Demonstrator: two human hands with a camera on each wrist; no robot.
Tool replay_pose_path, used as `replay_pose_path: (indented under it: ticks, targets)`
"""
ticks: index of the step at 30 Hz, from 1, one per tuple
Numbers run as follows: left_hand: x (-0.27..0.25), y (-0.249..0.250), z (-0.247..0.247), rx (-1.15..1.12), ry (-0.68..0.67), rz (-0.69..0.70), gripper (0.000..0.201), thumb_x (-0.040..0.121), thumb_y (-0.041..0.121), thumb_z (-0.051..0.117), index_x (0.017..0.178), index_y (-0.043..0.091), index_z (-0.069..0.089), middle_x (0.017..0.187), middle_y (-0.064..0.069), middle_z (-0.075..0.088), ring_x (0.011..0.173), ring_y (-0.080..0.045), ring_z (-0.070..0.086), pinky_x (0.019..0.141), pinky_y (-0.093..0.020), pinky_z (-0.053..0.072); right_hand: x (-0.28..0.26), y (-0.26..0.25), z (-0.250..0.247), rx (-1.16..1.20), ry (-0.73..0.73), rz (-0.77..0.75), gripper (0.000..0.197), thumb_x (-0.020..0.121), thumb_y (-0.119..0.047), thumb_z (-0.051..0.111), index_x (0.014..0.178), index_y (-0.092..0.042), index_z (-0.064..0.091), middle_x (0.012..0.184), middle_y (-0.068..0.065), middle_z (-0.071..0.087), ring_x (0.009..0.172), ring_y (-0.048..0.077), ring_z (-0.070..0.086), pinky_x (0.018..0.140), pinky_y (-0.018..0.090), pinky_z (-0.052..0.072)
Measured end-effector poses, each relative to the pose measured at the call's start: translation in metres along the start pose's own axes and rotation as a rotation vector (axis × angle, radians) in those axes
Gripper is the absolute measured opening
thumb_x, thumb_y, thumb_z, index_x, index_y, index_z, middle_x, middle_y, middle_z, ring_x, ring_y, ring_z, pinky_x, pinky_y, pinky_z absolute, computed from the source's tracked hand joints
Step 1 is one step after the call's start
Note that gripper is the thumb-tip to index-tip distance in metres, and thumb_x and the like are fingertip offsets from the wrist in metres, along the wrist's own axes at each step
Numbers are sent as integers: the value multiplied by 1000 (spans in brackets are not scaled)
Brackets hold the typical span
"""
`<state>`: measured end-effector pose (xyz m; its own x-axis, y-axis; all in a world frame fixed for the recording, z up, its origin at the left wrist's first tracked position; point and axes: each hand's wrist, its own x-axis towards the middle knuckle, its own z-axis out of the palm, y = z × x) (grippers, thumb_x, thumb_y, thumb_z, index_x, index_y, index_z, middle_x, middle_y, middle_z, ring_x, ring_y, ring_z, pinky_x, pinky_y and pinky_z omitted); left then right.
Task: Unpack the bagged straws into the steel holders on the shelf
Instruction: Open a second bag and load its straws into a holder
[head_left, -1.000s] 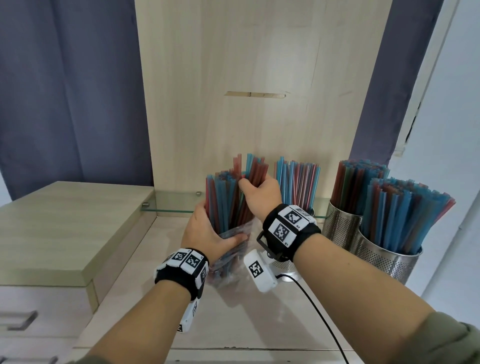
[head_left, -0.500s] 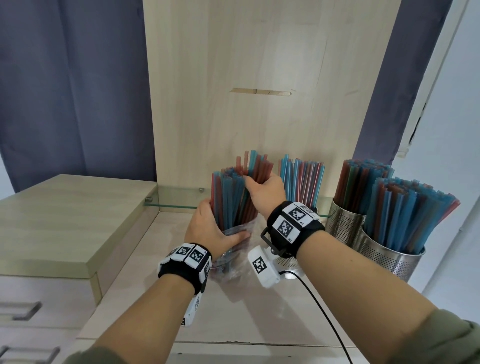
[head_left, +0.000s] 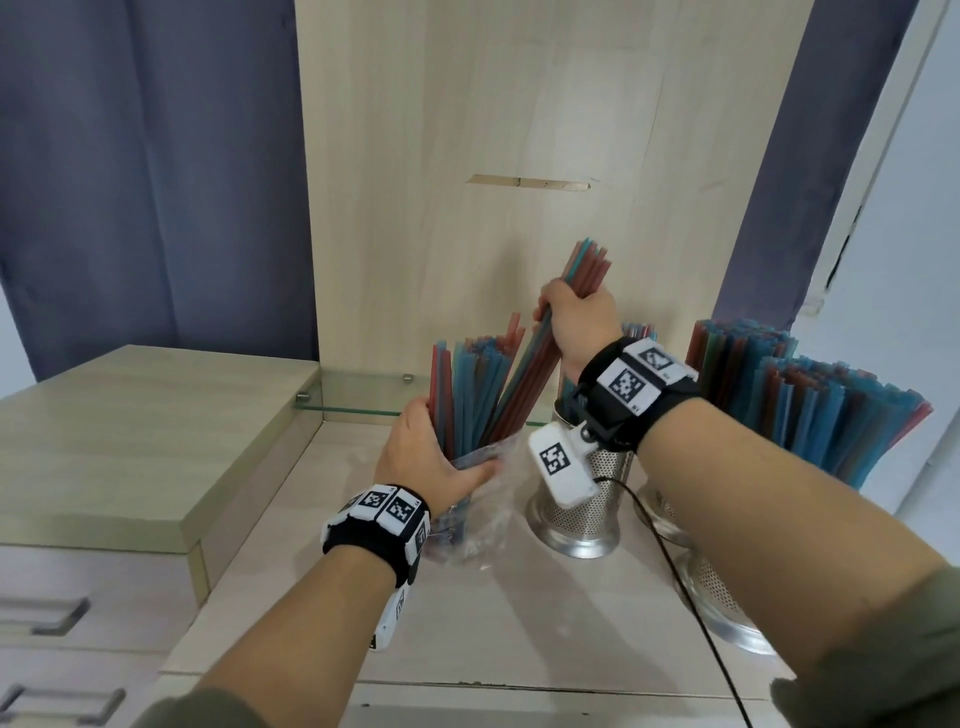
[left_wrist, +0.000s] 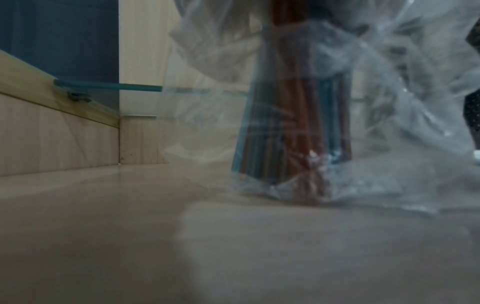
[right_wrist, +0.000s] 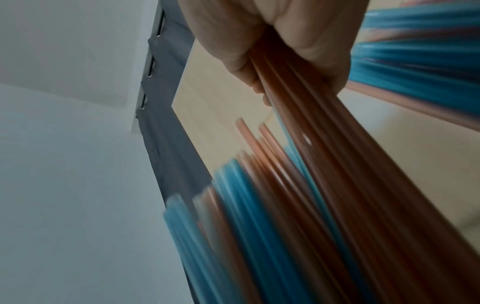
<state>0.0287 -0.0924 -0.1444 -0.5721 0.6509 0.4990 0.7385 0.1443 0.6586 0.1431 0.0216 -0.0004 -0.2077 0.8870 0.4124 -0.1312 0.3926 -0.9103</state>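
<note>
Overhead, the head view alone takes in both hands at once: the left hand (head_left: 426, 454) is wrapped round a clear plastic bag (head_left: 480, 512) that stands on the pale wooden shelf (head_left: 519, 623), thumb across the bag's front, with red and blue bagged straws (head_left: 470, 395) sticking up out of it. The right hand (head_left: 579, 325) is raised above the bag and closed round a bundle of straws (head_left: 550, 332), mostly red, tilted so its lower ends reach down to the bag's mouth. Just beside the bag stands a perforated steel holder (head_left: 587, 512), largely covered by the right wrist, and further right two more steel holders (head_left: 727, 597) packed with straws, the nearer one cut off by the right forearm. From the left wrist, only the crumpled bag (left_wrist: 376, 123) and the straw bottoms (left_wrist: 293, 139) resting on the shelf (left_wrist: 116, 226) show; the left hand itself is out of that picture, and the film is blurred. From the right wrist, the right hand (right_wrist: 272, 41) appears from below, its fingers (right_wrist: 241, 67) curled tight on the reddish bundle (right_wrist: 337, 154), while loose blue and red straws (right_wrist: 246, 216) fan out beneath, smeared by blur; no holder can be made out there.
</note>
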Motion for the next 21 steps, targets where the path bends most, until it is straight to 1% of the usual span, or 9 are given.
replay_pose_path:
  ticks: [4, 6, 8, 12, 16, 18, 21]
  targets:
    - [0, 1, 0, 8, -3, -14, 96, 51, 61, 87, 124, 17, 42, 105, 6, 51, 99, -14, 54, 86, -32, 53, 15, -14, -4, 68, -15, -4, 16, 85, -9, 52, 69, -12, 55, 49, -6, 56, 64, 24, 54, 68, 43, 51]
    - [0, 2, -1, 15, 2, -19, 95, 51, 60, 87, 123, 17, 42, 105, 6, 51, 98, -14, 54, 85, -32, 54, 17, -18, -5, 85, -29, -21, 13, 84, -10, 52, 72, -11, 54, 47, -8, 55, 64, 24, 53, 68, 43, 50]
    - [0, 2, -1, 15, 3, -21, 95, 51, 61, 87, 123, 17, 42, 106, 5, 53, 99, -15, 55, 85, -33, 54, 18, -21, -7, 104, -36, -35, 14, 86, -8, 51, 72, -11, 53, 47, -8, 55, 62, 23, 52, 67, 41, 48]
    - [0, -1, 0, 14, 2, -32, 97, 51, 65, 84, 124, 18, 41, 108, 3, 55, 100, -16, 57, 84, -35, 56, 16, -41, -19, 188, -18, -59, 15, 89, -6, 51, 75, -11, 51, 52, -5, 54, 58, 17, 53, 68, 38, 49]
    - [1, -1, 1, 24, 2, -31, 94, 54, 63, 83, 124, 17, 41, 108, 2, 54, 98, -17, 57, 83, -35, 56, 16, -78, -48, 310, 39, -174, 14, 91, -3, 51, 80, -10, 50, 60, 0, 53, 57, 14, 55, 64, 32, 50]
    - [1, -2, 2, 22, 11, -22, 93, 56, 61, 83, 125, 16, 42, 108, 2, 55, 99, -18, 57, 84, -37, 56, 15, -93, -63, 310, 43, -239, 11, 91, -3, 52, 82, -10, 50, 63, -1, 54, 59, 14, 57, 64, 30, 51]
    - [1, -4, 3, -1, 19, 19, 93, 59, 56, 84, 131, 16, 40, 113, 0, 56, 105, -20, 57, 89, -39, 54, 12, -106, -79, 288, 28, -281, 13, 91, -3, 53, 81, -11, 52, 64, 0, 55, 60, 14, 59, 65, 31, 52]
